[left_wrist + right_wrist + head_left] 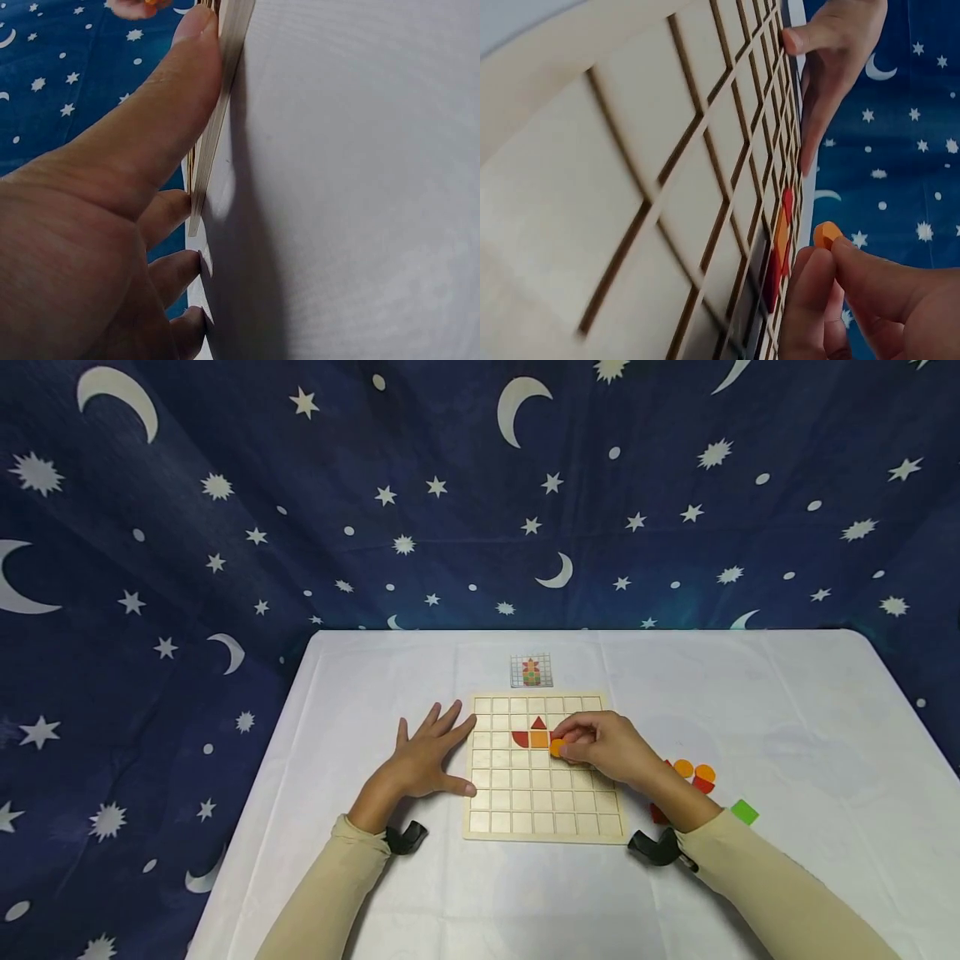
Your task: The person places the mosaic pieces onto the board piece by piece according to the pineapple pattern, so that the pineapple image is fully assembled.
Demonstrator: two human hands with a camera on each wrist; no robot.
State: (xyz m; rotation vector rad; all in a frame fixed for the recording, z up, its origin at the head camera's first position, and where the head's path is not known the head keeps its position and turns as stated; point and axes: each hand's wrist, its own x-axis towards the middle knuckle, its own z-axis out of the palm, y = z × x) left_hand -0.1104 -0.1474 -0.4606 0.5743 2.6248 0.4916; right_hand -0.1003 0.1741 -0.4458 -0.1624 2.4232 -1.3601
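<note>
A pale wooden grid board (521,778) lies on the white table. At its left edge my left hand (423,764) is spread, thumb and fingertips touching the rim; the left wrist view shows the thumb (165,97) against the board's side. My right hand (606,747) pinches an orange round piece (827,234) between thumb and fingers, just above the grid. Set in the grid are an orange square (539,739), a red triangle (538,723) above it and a red quarter-circle (521,739) to its left. Another red piece, right of the square, is mostly hidden by my right hand.
A small pattern card (531,671) lies behind the board. Right of the board, partly under my right forearm, are orange discs (705,773), red pieces (702,785) and a green square (745,812). A dark starry cloth (465,518) hangs behind the table.
</note>
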